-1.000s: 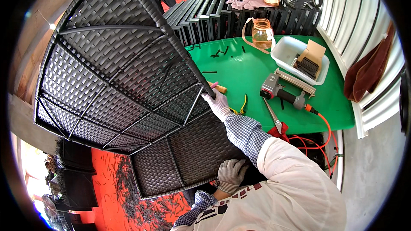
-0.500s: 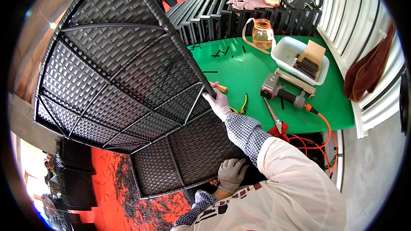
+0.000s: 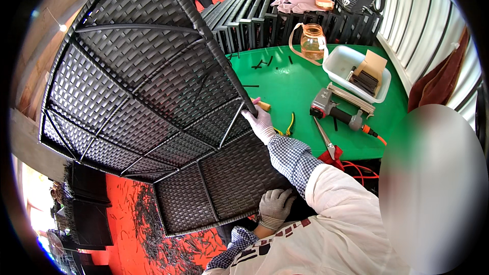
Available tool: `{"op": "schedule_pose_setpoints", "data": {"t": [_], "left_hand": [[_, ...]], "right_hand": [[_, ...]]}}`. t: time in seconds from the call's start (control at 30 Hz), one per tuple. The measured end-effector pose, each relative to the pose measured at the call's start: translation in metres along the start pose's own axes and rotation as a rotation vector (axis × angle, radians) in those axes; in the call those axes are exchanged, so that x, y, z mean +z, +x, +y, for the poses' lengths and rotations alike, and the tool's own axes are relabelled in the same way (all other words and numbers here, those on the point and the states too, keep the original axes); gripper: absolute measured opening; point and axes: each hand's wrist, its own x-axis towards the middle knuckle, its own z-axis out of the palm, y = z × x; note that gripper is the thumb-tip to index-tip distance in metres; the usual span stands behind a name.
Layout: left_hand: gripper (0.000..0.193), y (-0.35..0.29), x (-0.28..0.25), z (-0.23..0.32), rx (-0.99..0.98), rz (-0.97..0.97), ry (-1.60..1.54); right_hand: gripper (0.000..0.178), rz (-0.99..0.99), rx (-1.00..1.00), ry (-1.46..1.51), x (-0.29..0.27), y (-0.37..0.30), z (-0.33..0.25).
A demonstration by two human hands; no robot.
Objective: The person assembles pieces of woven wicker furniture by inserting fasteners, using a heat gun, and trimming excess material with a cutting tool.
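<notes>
The right hand [image 3: 262,126] is gripping the right edge of a black woven frame [image 3: 153,71], its gloved fingers wrapping around the rim. The frame is standing left of a green bench [image 3: 285,91], its tall panel rising on the far side and a lower panel extending nearer. The left hand [image 3: 275,209] is resting at the lower panel's near right edge, fingers bending; whether they are grasping anything, I cannot tell. On the bench, a nail gun [image 3: 336,109] is lying to the right, and a white tub [image 3: 342,61] is sitting farther back.
</notes>
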Motion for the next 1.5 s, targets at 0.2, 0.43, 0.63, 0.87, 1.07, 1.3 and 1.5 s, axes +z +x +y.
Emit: {"op": "schedule_pose_setpoints", "data": {"t": [0.2,0.43,0.63,0.87,1.07,1.3,1.5], "left_hand": [[0.029,-0.004,0.002,0.0,0.0,0.023,0.022],[0.028,-0.002,0.0,0.002,-0.002,-0.005,0.016],[0.028,-0.001,0.001,0.002,0.005,0.007,-0.007],[0.026,-0.003,0.002,0.001,-0.007,0.01,-0.004],[0.028,-0.001,0.005,-0.003,0.018,0.024,0.01],[0.027,-0.001,0.002,-0.003,-0.005,0.017,-0.009],[0.022,0.001,-0.002,0.008,-0.059,0.037,-0.092]], "right_hand": [[0.04,-0.022,0.022,-0.002,0.001,-0.001,-0.003],[0.042,-0.015,0.034,-0.008,-0.001,-0.001,0.002],[0.043,-0.025,0.022,-0.011,-0.001,0.002,0.007],[0.044,-0.026,0.04,-0.051,-0.001,0.0,0.001],[0.043,-0.025,0.05,-0.016,-0.002,0.002,-0.002],[0.041,-0.018,0.01,0.018,0.003,0.003,0.0],[0.046,-0.135,0.061,-0.149,-0.014,-0.005,-0.018]]}}
